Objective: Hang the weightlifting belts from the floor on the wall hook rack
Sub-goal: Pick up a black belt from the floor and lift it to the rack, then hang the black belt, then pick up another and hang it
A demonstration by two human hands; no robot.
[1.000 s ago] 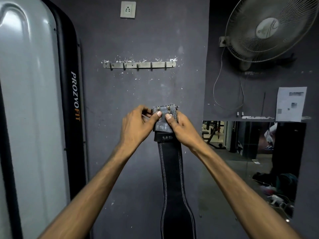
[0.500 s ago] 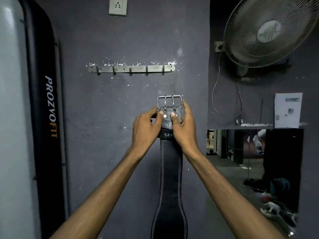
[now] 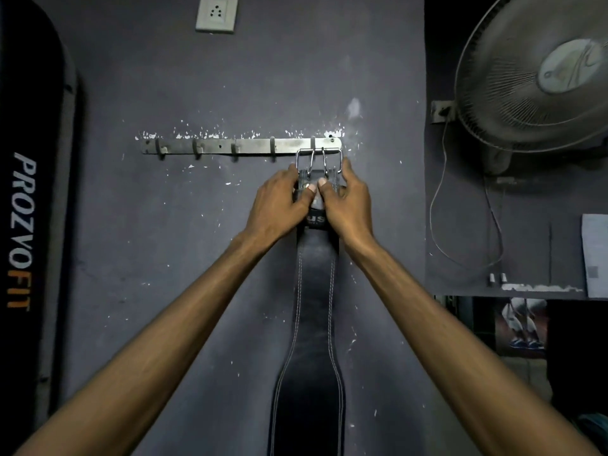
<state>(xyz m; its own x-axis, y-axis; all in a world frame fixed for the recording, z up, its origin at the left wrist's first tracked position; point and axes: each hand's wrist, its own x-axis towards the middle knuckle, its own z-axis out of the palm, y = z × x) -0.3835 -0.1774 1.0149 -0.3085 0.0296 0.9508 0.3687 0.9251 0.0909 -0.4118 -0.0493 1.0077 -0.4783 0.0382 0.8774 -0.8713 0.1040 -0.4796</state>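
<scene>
- The black leather belt with white stitching hangs straight down the dark wall, narrow up top and flaring wider toward the bottom edge of the view, where it runs out of frame.
- Its chrome double-prong buckle is right up at the right end of the hook rack. The top bar of the buckle overlaps the metal strip around the rightmost hook, but honestly I can't tell if it's actually caught on the hook or just held against it.
- Left hand is pinching the belt's top end just under the buckle from the left side, thumb on the front, fingers curled around the edge.
- Right hand does the same from the right: thumb pressed on the front next to the other thumb, index finger reaching up along the buckle's right side.
- Both thumbs nearly touch in the middle of the strap, just above a small label with "US" lettering.
- The rack is a flat steel strip screwed to the wall with a row of small hooks; the ones to the left of the buckle are bare. Chipped white paint specks run along its top edge.
- Above the rack, a white power socket sits high on the wall.
- Far left there's a tall black padded thing printed "PROZOFIT" down its side.
- On the right, a wall-mounted fan with a wire cage, its cord looping down below it, and a sheet of paper stuck at the right edge.
</scene>
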